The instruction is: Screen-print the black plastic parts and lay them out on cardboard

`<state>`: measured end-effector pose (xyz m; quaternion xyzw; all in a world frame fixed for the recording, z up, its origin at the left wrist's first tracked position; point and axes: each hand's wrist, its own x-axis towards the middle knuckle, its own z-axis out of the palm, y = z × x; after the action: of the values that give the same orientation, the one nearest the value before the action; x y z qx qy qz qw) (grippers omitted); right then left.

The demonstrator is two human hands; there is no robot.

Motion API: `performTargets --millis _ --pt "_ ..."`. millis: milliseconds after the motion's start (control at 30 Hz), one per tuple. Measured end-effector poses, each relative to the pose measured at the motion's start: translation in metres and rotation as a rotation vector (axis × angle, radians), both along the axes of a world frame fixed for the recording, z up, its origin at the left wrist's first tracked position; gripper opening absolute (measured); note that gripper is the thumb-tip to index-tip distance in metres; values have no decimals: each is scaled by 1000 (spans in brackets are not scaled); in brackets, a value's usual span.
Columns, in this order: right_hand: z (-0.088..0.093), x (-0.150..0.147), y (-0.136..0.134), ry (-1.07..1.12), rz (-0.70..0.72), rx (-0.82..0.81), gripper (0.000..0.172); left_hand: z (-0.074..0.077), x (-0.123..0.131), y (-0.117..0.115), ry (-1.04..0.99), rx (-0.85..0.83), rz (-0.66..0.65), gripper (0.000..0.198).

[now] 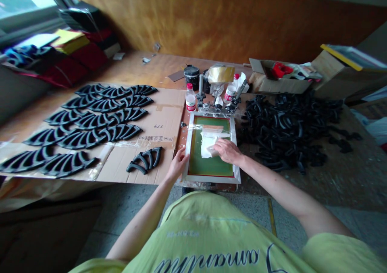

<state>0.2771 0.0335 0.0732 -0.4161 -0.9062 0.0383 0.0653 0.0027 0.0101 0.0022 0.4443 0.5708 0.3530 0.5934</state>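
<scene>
Rows of black parts (102,117) lie on cardboard (167,115) over the worktop (130,69), one lone part (146,160) nearer the person. The left hand (180,159) touches the frame's left edge — grip unclear. The frame (211,179) lies flat, bottle (190,97) behind it, white patch (206,146) on its green mesh (211,166). The right hand (229,151), well apart from the left, bunches its fingers at the patch — whether clamped on something, I cannot tell. Farther right: a black heap (284,132).

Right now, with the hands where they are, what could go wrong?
The right hand might smear the white material across the green mesh. The left hand could nudge the nearby black part. If the frame shifts, it may knock the bottle by its far-left corner.
</scene>
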Motion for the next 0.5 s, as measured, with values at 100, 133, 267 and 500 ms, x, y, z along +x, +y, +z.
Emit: performTargets --millis 100,133,267,500 --pt "9 11 -5 -7 115 -53 22 2 1 0 -1 5 15 76" --pt "11 12 -2 -7 116 -73 19 3 2 0 6 7 21 74" --pt "9 0 11 80 -67 -37 11 7 3 0 6 7 37 75" --pt "-9 -6 -19 94 -2 6 23 6 3 1 -16 -3 52 82"
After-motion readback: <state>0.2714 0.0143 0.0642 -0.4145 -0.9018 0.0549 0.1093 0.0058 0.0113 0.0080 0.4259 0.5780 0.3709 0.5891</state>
